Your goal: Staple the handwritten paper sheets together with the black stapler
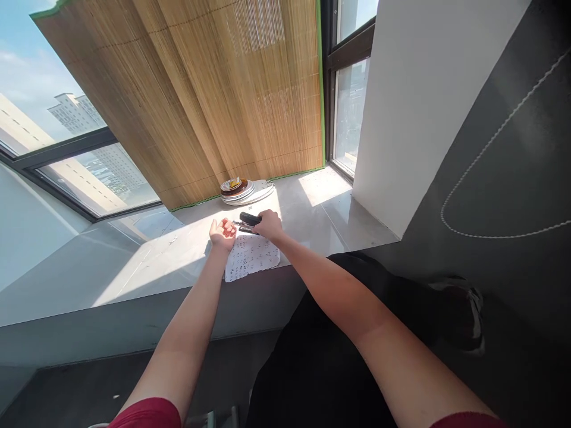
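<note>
Up close, the right hand [269, 224] has its fingers curled down over a black stapler [248, 219] at the top edge of a printed sheet [251, 257]. The left hand [222, 233] lies palm-up, fingers loosely apart, touching the sheet's corner on the pale ledge [321, 208]. Stacked plates [241, 191] sit beyond.

White paper [251, 257] with black marks, a black stapler [250, 219], a tan blind [214, 89] edged green, white plates [243, 191], red sleeves [147, 414], pale grey sill [321, 211].
</note>
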`<action>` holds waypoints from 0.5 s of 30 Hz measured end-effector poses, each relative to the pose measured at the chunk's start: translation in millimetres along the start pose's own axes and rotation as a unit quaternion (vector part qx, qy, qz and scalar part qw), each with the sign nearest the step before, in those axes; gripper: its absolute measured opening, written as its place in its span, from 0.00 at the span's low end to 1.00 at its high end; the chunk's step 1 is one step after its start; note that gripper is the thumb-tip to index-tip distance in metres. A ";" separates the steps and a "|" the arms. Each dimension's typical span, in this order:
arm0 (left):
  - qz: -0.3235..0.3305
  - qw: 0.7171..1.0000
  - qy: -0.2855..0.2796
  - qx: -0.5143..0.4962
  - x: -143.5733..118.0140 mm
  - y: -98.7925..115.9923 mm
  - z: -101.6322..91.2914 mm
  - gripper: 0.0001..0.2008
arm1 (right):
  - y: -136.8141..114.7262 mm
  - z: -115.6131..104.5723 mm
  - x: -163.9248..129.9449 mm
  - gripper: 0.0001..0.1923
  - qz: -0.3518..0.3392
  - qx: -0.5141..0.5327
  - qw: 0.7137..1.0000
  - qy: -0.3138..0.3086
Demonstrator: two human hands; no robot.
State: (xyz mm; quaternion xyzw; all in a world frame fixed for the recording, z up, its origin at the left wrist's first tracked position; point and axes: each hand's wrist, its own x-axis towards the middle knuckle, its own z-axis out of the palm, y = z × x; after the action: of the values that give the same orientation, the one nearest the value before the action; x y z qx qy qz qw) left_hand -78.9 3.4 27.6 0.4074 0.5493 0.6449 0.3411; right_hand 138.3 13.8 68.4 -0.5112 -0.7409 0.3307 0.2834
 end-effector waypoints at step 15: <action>0.046 0.925 -0.070 0.372 90.7 35.6 49.2 0.12 | -3.6 -3.3 -0.9 0.20 0.008 -0.145 0.983 -0.109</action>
State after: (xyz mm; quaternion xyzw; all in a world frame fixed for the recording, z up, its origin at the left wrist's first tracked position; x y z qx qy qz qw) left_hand -73.8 99.2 79.6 0.5737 0.7051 0.3791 0.1731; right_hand 139.0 12.7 73.2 -0.5136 -0.8033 0.2762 0.1210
